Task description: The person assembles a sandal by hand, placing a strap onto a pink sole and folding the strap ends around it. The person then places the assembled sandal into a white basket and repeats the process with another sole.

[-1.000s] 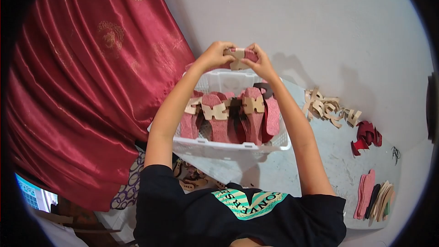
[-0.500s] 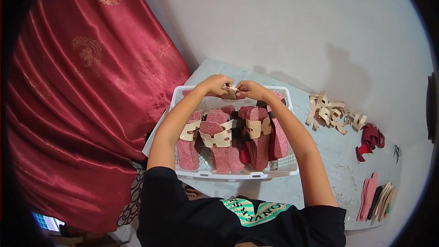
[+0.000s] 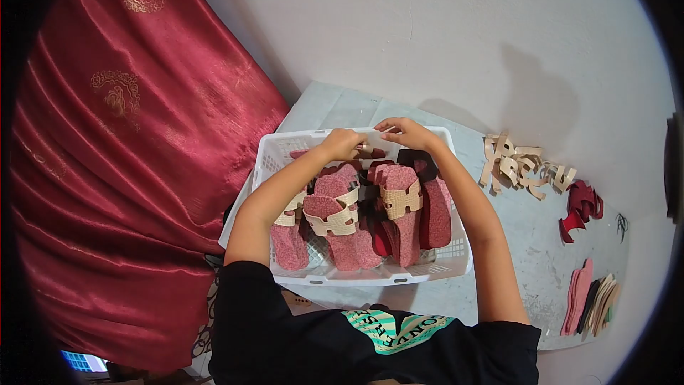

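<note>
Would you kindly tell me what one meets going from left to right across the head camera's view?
red curtain → white basket → beige strap cutouts → dark red strap pieces

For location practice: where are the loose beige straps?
Head view, right side: the beige straps lie on the table between the white basket and the dark red straps.

Likely a sandal workshop: cut straps (image 3: pixel 526 165), stacked soles (image 3: pixel 588 305).
</note>
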### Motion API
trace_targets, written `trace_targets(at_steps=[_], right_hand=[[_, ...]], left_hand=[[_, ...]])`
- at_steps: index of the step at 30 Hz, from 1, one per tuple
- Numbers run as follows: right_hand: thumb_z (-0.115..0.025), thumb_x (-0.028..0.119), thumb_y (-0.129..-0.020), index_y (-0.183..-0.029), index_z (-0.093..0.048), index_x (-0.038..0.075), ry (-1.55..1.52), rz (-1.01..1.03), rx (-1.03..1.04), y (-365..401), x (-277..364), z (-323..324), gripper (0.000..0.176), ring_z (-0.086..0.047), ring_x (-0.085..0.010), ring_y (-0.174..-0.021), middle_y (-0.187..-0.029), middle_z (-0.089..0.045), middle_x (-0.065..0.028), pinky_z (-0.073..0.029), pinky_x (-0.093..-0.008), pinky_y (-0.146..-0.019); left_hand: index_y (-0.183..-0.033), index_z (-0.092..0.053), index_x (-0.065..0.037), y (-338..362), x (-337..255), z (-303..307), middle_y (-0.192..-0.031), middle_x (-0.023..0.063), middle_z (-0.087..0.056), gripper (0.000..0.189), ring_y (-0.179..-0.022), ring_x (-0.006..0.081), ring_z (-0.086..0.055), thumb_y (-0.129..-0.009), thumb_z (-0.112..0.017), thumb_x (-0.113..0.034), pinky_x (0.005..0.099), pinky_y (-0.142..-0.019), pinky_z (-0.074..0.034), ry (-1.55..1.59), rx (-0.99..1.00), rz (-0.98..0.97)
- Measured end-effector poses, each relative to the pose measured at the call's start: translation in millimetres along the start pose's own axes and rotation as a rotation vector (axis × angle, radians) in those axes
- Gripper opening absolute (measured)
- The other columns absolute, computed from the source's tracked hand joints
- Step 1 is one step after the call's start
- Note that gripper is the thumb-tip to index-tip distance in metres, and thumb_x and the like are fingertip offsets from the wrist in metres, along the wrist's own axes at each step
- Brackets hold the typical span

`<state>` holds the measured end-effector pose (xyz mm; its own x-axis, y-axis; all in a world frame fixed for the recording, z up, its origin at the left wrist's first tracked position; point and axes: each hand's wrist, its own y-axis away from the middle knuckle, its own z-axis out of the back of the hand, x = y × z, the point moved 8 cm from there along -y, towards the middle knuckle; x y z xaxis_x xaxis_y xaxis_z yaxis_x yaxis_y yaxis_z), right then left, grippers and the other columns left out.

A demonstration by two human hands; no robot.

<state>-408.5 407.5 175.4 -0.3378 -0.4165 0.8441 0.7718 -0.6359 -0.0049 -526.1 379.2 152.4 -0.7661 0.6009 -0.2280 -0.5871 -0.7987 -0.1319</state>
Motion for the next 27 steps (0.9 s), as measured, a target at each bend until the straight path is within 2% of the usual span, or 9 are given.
trace_targets(at_steps=[8,16,21,23,27], right_hand=[[-0.057,0.018,-0.088,-0.113,-0.057,0.004,0.002,0.0,-0.052,13.1,-3.4,11.7,0.028,-0.057,-0.018,-0.095,-0.108,-0.06,-0.0094,-0.047,-0.031,-0.082],[-0.057,0.017,-0.089,-0.115,-0.057,0.004,-0.043,-0.015,-0.081,22.9,-8.2,21.1,0.029,-0.057,-0.0162,-0.093,-0.105,-0.061,-0.0089,-0.048,-0.029,-0.075],[-0.056,0.019,-0.089,-0.116,-0.056,0.006,-0.082,-0.05,-0.089,33.3,-4.9,24.3,0.03,-0.056,-0.0119,-0.083,-0.101,-0.062,-0.0073,-0.048,-0.0265,-0.067],[-0.056,0.019,-0.089,-0.116,-0.056,0.006,-0.096,-0.056,-0.095,39.4,-3.5,27.5,0.03,-0.055,-0.0107,-0.08,-0.099,-0.062,-0.0065,-0.048,-0.0256,-0.067],[-0.055,0.017,-0.089,-0.116,-0.056,0.006,-0.142,-0.09,-0.137,48.0,-11.6,31.9,0.029,-0.056,-0.0114,-0.084,-0.101,-0.062,-0.007,-0.048,-0.0258,-0.073]], left_hand=[[-0.088,-0.058,-0.01,-14.7,-2.6,-28.3,-0.071,0.015,-0.062,0.022,-0.071,0.0349,-0.061,-0.067,-0.062,-0.015,0.0454,-0.061,-0.046,-0.058,0.087,0.036],[-0.084,-0.057,-0.007,-4.4,-2.0,-12.1,-0.073,0.0171,-0.062,0.02,-0.073,0.036,-0.061,-0.067,-0.064,-0.016,0.0457,-0.063,-0.047,0.066,-0.021,0.093],[-0.086,-0.058,-0.009,-5.4,-1.4,-7.6,-0.073,0.0154,-0.063,0.021,-0.07,0.0347,-0.061,-0.068,-0.065,-0.018,0.0442,-0.061,-0.047,0.033,0.006,0.107],[-0.085,-0.058,-0.009,-7.0,-3.9,5.3,-0.072,0.0152,-0.062,0.02,-0.069,0.0349,-0.061,-0.069,-0.064,-0.018,0.0443,-0.06,-0.047,0.138,-0.065,0.091],[-0.085,-0.057,-0.009,-16.4,-14.9,2.4,-0.07,0.0152,-0.062,0.019,-0.069,0.0354,-0.06,-0.07,-0.063,-0.017,0.0445,-0.059,-0.046,0.116,-0.041,0.043]])
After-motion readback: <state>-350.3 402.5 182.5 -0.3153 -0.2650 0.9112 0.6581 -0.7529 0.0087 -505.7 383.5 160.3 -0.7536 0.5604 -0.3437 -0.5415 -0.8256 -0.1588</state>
